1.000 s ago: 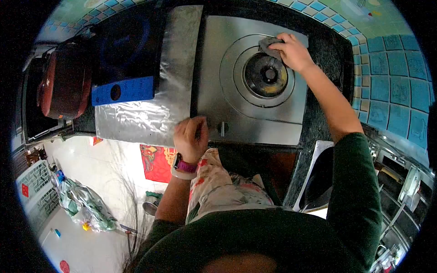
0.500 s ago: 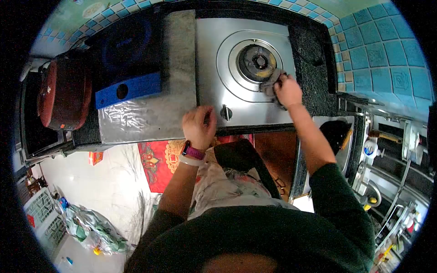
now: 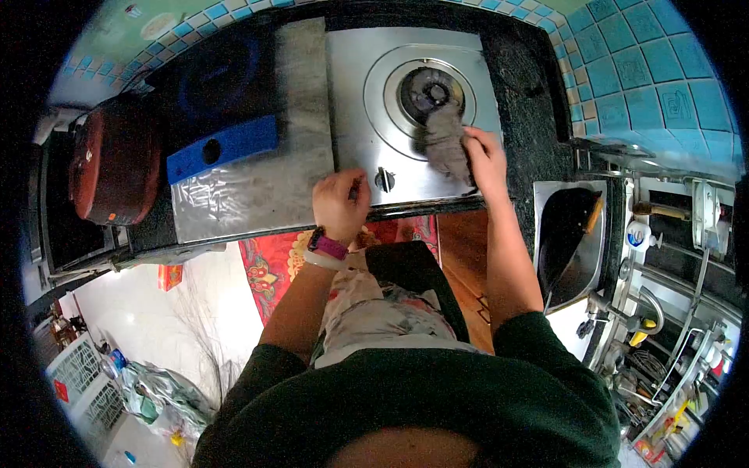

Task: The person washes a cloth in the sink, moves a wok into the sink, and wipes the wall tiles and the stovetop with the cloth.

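A grey cloth (image 3: 448, 144) hangs from my right hand (image 3: 487, 161), whose fingers pinch its right edge. The cloth lies over the front of the round burner (image 3: 431, 95) and part of the steel gas stove (image 3: 353, 101). My left hand (image 3: 341, 204), with a watch and bracelet at the wrist, is curled near the stove's front edge. It is just left of the black knob (image 3: 385, 179); whether anything is inside its fingers I cannot make out.
Left of the stove lie a grey sheet (image 3: 304, 117) and a blue strip (image 3: 222, 148). A dark red appliance (image 3: 117, 164) stands farther left. At right, a sink (image 3: 597, 273) holds a black wok (image 3: 566, 234). Beyond it is a metal rack (image 3: 679, 281).
My right hand has drawn the cloth left and toward me, off the burner's right side; the cloth now hangs more spread out. My left hand has stayed nearly in place. The view has shifted slightly.
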The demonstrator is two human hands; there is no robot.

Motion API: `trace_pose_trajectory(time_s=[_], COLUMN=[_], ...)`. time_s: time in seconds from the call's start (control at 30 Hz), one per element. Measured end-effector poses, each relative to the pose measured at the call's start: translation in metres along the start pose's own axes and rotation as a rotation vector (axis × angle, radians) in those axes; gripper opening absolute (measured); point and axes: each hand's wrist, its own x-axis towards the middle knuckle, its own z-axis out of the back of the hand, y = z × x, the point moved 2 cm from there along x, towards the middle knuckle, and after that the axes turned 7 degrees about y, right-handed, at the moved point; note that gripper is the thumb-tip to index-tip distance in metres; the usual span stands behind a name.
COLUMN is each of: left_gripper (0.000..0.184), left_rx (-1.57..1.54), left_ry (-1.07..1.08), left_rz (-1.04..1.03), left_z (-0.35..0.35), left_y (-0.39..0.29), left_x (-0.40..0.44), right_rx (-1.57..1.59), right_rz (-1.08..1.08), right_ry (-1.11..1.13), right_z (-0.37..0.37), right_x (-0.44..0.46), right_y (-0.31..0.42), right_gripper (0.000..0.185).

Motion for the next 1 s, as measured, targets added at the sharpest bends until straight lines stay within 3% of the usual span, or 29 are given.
trace_pose_trajectory(time_s=[0.2, 0.27, 0.33, 0.47, 0.57, 0.6, 0.67, 0.73, 0.87, 1.0], left_gripper=[0.013, 0.013, 0.012, 0.011, 0.011, 0.011, 0.01, 0.01, 0.013, 0.012], left_rx=[-0.038, 0.032, 0.06, 0.051, 0.04, 0.041, 0.003, 0.028, -0.005, -0.042], left_ry=[0.019, 0.016, 0.009, -0.003, -0.021, -0.008, -0.055, -0.075, -0.101, -0.045], left_rz=[0.04, 0.019, 0.018, 0.023, 0.031, 0.038, 0.063, 0.042, 0.032, 0.055], left_z=[-0.001, 0.0, 0.002, 0.001, -0.001, -0.002, -0.003, 0.003, 0.002, 0.0], left_y=[-0.005, -0.004, -0.006, -0.003, -0.003, -0.003, 0.0, -0.004, -0.003, 0.003], left_x=[0.003, 0.002, 0.004, 0.0, 0.0, -0.003, 0.0, 0.001, 0.001, 0.002], right_rx=[-0.943, -0.814, -0.897, -1.071, -0.852, -0.854, -0.589, -0.523, -0.57, -0.689], right_rz=[0.266, 0.371, 0.422, -0.052, -0.097, -0.109, 0.296, 0.451, 0.548, 0.55], right_ry=[-0.04, -0.05, -0.107, -0.364, -0.559, -0.55, -0.461, -0.24, 0.125, 0.248], right_z=[-0.04, -0.024, 0.011, 0.12, 0.147, 0.13, 0.072, 0.002, -0.109, -0.113], right_x=[-0.039, -0.021, -0.009, 0.013, 0.007, -0.002, -0.013, -0.022, -0.004, 0.003], right_y=[0.0, -0.029, -0.044, -0.091, -0.074, -0.05, 0.0, 0.035, 0.035, 0.029], right_gripper=[0.047, 0.039, 0.034, 0.034, 0.032, 0.032, 0.026, 0.023, 0.029, 0.037])
